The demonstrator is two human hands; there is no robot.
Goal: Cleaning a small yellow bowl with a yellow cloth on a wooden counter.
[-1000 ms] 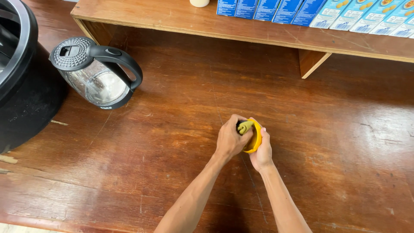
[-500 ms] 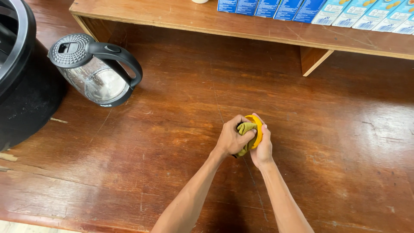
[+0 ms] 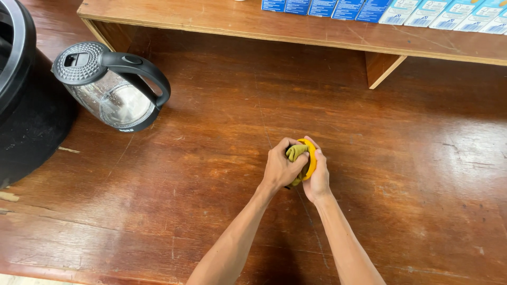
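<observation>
Both hands meet over the middle of the wooden table [image 3: 412, 174]: the left hand [image 3: 281, 168] is clenched around an olive cloth [image 3: 297, 153], pressing it against a yellow ring [image 3: 311, 158] that the right hand [image 3: 318, 177] grips. Well apart, at the far left, a glass kettle [image 3: 113, 89] stands beside a large black container [image 3: 24, 100], and blue boxes [image 3: 338, 8] line the shelf [image 3: 222, 21] behind.

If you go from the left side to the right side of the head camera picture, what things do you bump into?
Big black pot → glass kettle → left hand → olive cloth → yellow ring-shaped thing → right hand → wooden shelf leg.
</observation>
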